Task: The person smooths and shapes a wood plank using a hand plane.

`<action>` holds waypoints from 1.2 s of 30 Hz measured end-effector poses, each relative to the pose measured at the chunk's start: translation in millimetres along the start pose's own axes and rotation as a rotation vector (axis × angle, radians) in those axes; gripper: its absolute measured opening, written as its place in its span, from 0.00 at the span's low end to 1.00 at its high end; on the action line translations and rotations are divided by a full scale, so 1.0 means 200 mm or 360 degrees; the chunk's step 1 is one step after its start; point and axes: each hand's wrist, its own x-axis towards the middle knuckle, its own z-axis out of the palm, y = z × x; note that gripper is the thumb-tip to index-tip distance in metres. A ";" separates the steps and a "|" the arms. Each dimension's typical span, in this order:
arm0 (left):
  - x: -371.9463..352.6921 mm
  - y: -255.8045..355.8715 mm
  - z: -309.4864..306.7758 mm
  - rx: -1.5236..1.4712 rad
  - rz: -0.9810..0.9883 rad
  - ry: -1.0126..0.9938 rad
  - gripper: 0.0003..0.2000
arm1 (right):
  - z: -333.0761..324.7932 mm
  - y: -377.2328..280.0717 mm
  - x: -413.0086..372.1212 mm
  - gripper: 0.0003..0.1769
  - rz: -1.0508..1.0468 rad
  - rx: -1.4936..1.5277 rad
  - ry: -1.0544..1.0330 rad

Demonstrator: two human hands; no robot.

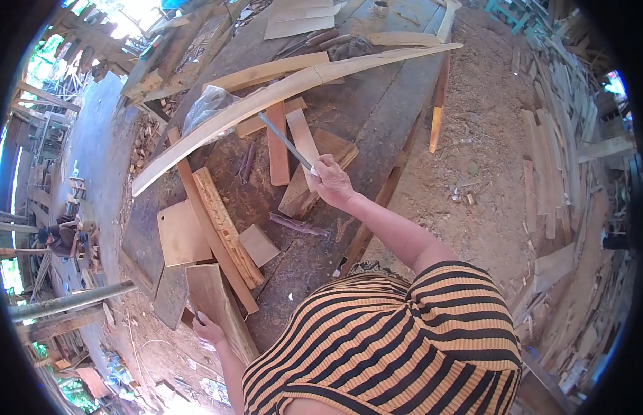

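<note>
My right hand (pixel 332 181) is closed around the near end of a long, thin grey metal blade (pixel 285 140), which points away to the upper left over the bench. Beneath the blade lie a pale wooden strip (pixel 302 135), a reddish board (pixel 277 149) and a thick wooden block (pixel 335 149). My left hand (pixel 209 330) is at the bench's near left edge, beside a brown wooden plank (pixel 214 297). Its fingers are curled by a small dark thing (pixel 198 317) too small to name.
A long curved wooden piece (pixel 294 84) spans the workbench (pixel 387 90). Boards (pixel 214 228), a thin panel (pixel 181 232) and a plastic bag (pixel 209 107) lie on the left. Stacked planks (pixel 549 159) line the right side. Another person (pixel 62 238) sits far left.
</note>
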 end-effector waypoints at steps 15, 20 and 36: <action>0.00 -0.03 0.00 0.0155 -0.0314 -0.0022 0.22 | 0.03 0.05 0.04 0.07 -0.0218 -0.0260 0.0008; -0.01 0.17 -0.10 0.0435 -0.0488 0.0045 0.20 | 0.00 -0.09 0.12 0.07 -0.0351 -0.0091 0.0259; 0.01 0.22 -0.20 0.0485 -0.0840 -0.0201 0.23 | 0.66 -1.20 -0.30 0.14 -0.0934 0.0522 -0.1522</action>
